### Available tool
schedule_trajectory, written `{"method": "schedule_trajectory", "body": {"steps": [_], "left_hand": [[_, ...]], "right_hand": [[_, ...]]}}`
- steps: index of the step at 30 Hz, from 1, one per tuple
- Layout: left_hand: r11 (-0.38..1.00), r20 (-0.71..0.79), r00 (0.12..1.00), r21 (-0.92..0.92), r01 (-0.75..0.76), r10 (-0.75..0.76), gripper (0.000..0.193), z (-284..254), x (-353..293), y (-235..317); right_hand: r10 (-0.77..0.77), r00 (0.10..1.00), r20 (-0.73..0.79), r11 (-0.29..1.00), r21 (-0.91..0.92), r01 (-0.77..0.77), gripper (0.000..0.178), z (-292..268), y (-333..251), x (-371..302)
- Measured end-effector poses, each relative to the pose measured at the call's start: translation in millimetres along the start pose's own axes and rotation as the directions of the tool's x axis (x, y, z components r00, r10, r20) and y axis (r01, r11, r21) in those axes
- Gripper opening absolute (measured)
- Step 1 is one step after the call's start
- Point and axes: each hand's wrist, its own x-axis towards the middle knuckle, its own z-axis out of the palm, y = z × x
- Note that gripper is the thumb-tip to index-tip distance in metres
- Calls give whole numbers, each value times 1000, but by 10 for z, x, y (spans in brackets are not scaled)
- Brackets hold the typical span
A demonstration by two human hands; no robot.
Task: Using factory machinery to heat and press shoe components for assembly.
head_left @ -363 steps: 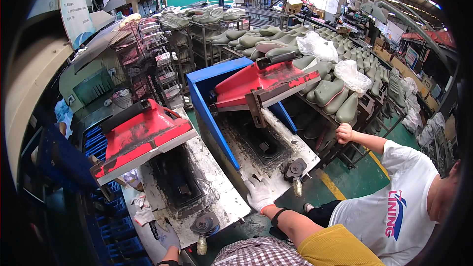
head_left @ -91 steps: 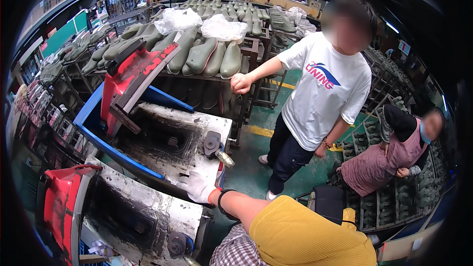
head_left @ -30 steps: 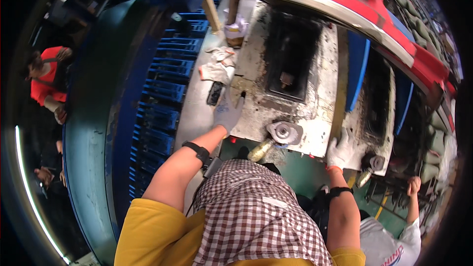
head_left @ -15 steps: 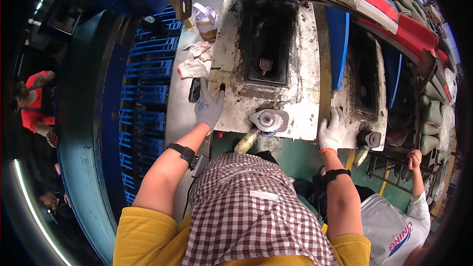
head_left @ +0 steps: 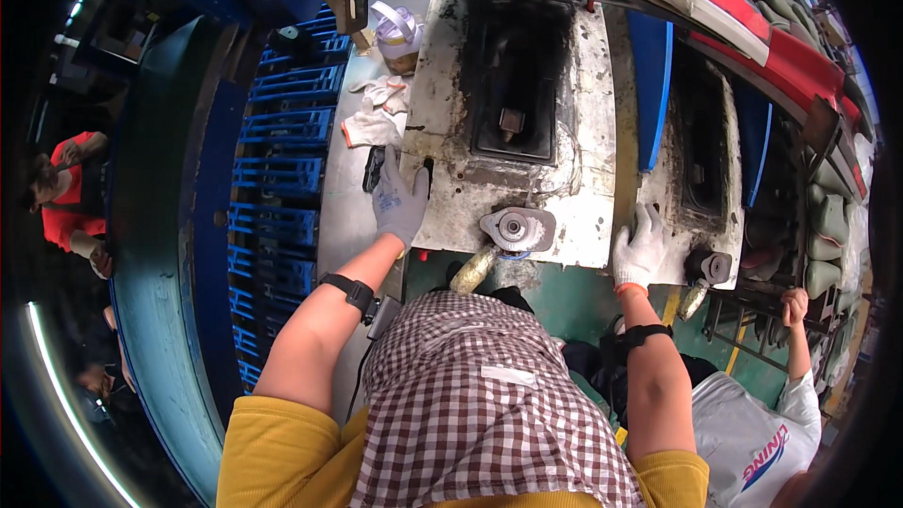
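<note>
My left hand [head_left: 402, 209], in a grey glove, lies flat with its fingers stretched over the left edge of a stained metal plate [head_left: 583, 198]. Beside its fingertips is a small black object [head_left: 374, 167], partly covered. My right hand [head_left: 641, 250], in a white glove, rests with fingers extended at the near left corner of a second stained plate [head_left: 670, 268]. Neither hand holds anything. Between them, a round grey metal knob fitting [head_left: 514, 228] sits on the first plate's near edge, with a wrapped handle [head_left: 473, 270] sticking out toward me.
White work gloves [head_left: 374, 118] and a lilac-lidded container [head_left: 397, 36] stand left of the plate. A dark rectangular recess [head_left: 513, 85] opens in it. A red and white beam [head_left: 715, 0] crosses above. Blue racks [head_left: 282, 165] line the left. A co-worker in a grey shirt [head_left: 752, 423] is at right.
The whole view has shifted very slightly. Both hands stay in the same places, and nothing has been taken up or let go.
</note>
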Motion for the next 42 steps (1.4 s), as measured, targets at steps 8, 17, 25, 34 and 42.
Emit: {"method": "schedule_trajectory", "body": {"steps": [8, 17, 25, 34, 42], "left_hand": [[997, 55, 996, 41, -68, 66, 70, -35, 28, 32], [997, 60, 998, 69, -24, 20, 69, -29, 57, 55], [995, 75, 996, 77, -62, 56, 66, -10, 21, 15], [993, -91, 991, 76, -91, 98, 61, 81, -17, -98], [995, 22, 997, 59, -82, 81, 65, -12, 122, 20]], "right_hand": [[13, 1000, -2, 1000, -13, -13, 55, 8, -3, -12], [-1, 1000, -5, 999, -33, 1, 55, -11, -4, 18], [12, 1000, 6, 1000, -23, -12, 55, -35, -5, -29], [11, 1000, 18, 1000, -6, -11, 55, 1, -7, -31], [30, 999, 15, 1000, 9, -30, 57, 44, -21, 78]]}}
